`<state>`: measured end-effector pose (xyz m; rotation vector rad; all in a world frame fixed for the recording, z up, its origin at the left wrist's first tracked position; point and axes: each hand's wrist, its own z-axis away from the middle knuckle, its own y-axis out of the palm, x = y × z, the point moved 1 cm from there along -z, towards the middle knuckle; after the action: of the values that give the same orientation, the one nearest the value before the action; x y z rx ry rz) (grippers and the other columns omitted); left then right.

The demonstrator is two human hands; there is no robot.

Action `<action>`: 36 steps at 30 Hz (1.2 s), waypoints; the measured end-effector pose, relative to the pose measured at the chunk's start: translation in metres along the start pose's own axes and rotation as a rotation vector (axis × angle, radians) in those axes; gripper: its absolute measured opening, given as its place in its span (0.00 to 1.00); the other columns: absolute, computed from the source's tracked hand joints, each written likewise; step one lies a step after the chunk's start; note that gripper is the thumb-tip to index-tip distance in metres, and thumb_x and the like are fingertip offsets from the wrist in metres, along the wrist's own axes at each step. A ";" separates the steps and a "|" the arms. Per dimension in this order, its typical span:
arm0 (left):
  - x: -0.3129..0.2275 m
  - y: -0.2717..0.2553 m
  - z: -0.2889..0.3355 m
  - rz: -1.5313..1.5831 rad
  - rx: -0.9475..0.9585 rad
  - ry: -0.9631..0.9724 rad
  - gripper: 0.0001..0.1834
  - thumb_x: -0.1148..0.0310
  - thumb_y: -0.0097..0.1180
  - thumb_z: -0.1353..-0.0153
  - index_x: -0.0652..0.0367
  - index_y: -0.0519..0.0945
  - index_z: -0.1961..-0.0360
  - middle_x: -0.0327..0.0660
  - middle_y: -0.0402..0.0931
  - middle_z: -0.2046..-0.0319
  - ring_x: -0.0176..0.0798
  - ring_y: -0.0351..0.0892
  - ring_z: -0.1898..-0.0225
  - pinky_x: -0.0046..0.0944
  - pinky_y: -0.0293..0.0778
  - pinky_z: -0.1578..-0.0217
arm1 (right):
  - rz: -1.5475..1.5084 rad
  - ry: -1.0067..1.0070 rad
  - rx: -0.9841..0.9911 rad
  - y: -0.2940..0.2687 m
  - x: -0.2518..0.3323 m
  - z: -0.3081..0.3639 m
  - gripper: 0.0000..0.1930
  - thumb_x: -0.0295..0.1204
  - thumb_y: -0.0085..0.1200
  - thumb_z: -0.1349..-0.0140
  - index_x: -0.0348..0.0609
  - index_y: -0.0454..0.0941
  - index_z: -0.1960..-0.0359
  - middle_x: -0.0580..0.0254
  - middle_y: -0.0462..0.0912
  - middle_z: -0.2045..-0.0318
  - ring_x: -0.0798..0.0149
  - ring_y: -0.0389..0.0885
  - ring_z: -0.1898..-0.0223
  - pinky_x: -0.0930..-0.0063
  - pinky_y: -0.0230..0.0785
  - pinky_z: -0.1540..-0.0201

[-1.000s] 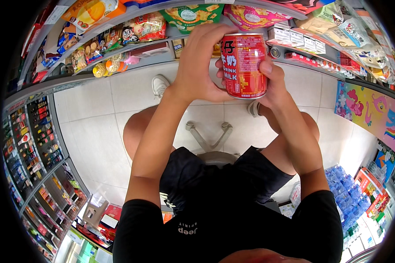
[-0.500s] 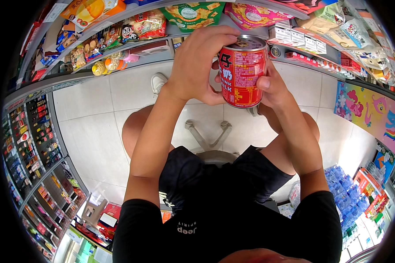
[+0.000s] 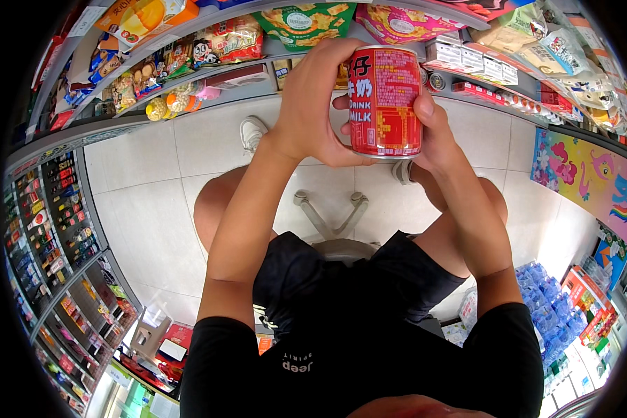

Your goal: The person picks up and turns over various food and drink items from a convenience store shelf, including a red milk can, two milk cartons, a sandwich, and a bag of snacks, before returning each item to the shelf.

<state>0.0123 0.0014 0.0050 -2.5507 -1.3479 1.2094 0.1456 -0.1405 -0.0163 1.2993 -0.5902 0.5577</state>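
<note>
A red drink can (image 3: 390, 104) is held up in front of the shelves, its printed side toward me and its silver bottom rim low. My left hand (image 3: 315, 104) wraps its left side, thumb along the lower edge and fingers reaching behind it. On the other side my right hand (image 3: 435, 132) grips the can, with the thumb pressed on its right edge and the remaining fingers mostly hidden behind. The can's top face is barely visible now.
Packed snack shelves (image 3: 237, 73) curve across the far side, with a green snack bag (image 3: 301, 26) just beyond the can. Shelves of bottles (image 3: 56, 202) stand at left. Wrapped water bottles (image 3: 550, 310) sit at lower right. A grey chair base (image 3: 331, 216) rests between my legs.
The can has tilted so that its top has turned away and its printed side faces me more squarely. Both hands keep hold of it and have shifted slightly.
</note>
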 end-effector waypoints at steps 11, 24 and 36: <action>0.005 0.002 0.006 0.034 0.063 -0.090 0.59 0.52 0.77 0.73 0.68 0.68 0.37 0.52 0.76 0.46 0.48 0.79 0.49 0.43 0.73 0.45 | 0.001 -0.027 -0.006 0.008 0.004 0.002 0.40 0.54 0.62 0.38 0.32 0.66 0.37 0.51 0.79 0.45 0.63 0.82 0.46 0.64 0.76 0.41; 0.007 0.003 0.008 -0.018 0.086 -0.117 0.59 0.54 0.79 0.70 0.66 0.64 0.35 0.52 0.75 0.47 0.48 0.78 0.48 0.43 0.71 0.43 | -0.039 0.024 0.082 0.005 0.006 0.001 0.37 0.40 0.61 0.41 0.33 0.63 0.34 0.50 0.79 0.44 0.58 0.81 0.45 0.60 0.72 0.38; 0.010 0.004 0.007 0.026 0.073 -0.121 0.61 0.49 0.78 0.71 0.68 0.65 0.35 0.51 0.74 0.46 0.47 0.78 0.47 0.43 0.70 0.42 | -0.044 0.052 0.162 -0.001 0.005 0.006 0.47 0.33 0.66 0.48 0.35 0.52 0.28 0.52 0.72 0.37 0.59 0.74 0.37 0.59 0.64 0.33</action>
<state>0.0137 0.0040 -0.0076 -2.4894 -1.2698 1.4113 0.1498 -0.1468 -0.0125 1.4421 -0.4798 0.6107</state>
